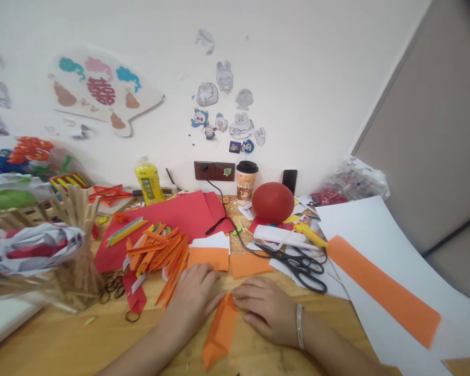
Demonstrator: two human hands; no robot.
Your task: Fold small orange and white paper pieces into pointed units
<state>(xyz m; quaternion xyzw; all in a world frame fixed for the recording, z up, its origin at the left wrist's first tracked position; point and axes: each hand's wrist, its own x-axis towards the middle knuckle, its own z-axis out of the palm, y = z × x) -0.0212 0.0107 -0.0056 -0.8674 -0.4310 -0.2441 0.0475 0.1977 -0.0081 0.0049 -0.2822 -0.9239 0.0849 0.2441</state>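
A narrow folded strip of orange paper (221, 334) lies on the wooden table, creased lengthwise with a pointed near end. My left hand (196, 290) is closed at its far end, the thumb pressing the left edge and the fingers curled downward. From the other side, my right hand (266, 310) pinches the same far end with bent fingers; its wrist wears a pale band. Just beyond the fingers are a stack of orange and white paper pieces (209, 258) and a flat orange piece (250, 265). A pile of folded orange strips (172, 256) lies left of my left hand.
Black-handled scissors (303, 269) and a yellow glue gun (311, 235) lie to the right, near a long orange strip (384, 290) on white sheets (360, 224). A red balloon (273, 202), paper cup (246, 183) and yellow bottle (149, 183) stand behind. Wooden sticks (78, 235) crowd the left.
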